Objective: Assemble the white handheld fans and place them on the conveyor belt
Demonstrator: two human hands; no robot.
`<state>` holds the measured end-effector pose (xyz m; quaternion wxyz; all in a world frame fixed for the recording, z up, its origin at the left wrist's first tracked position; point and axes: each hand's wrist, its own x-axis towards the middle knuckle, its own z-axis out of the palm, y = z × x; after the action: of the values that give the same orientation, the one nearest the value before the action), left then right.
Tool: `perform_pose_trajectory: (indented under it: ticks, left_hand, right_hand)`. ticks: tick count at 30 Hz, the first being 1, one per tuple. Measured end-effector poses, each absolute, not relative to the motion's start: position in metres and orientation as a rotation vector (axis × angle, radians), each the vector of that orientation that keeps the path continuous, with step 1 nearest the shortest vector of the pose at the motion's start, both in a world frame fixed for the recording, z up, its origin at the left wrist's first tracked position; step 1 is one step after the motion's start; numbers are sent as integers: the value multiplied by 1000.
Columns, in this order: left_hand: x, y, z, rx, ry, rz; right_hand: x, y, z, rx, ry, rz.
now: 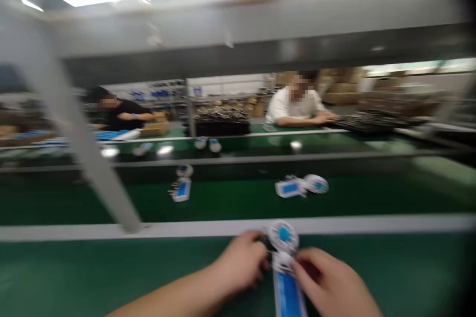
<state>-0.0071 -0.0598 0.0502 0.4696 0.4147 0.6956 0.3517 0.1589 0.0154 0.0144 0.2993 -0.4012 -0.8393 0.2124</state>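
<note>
Pinching the neck of a blue-and-white device (288, 287) over the green counter (111, 272), the right hand (330, 277) has its fingers closed on it, while the left hand (243, 260) curls beside the round head (283, 235), its fingers' grip too blurred to tell.

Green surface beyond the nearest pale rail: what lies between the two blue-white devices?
Between the left device and the right device, the head view shows only bare green surface.
</note>
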Motion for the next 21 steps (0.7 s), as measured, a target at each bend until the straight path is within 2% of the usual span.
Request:
perform_pose_trajectory:
  ticks: [2, 5, 12, 21]
  left_hand:
    - [-5, -57, 45, 1091, 1681, 903]
    - [-5, -53, 38, 1349, 1867, 927]
    - [7, -54, 41, 1429, 1913, 860]
    - [8, -54, 39, 1443, 1942, 867]
  right_hand:
    - [174, 26, 26, -1174, -2271, 762]
    - [178, 39, 32, -1293, -2231, 839]
    - [177, 37, 26, -1198, -2162, 1159]
    - [164, 29, 17, -1281, -2100, 942]
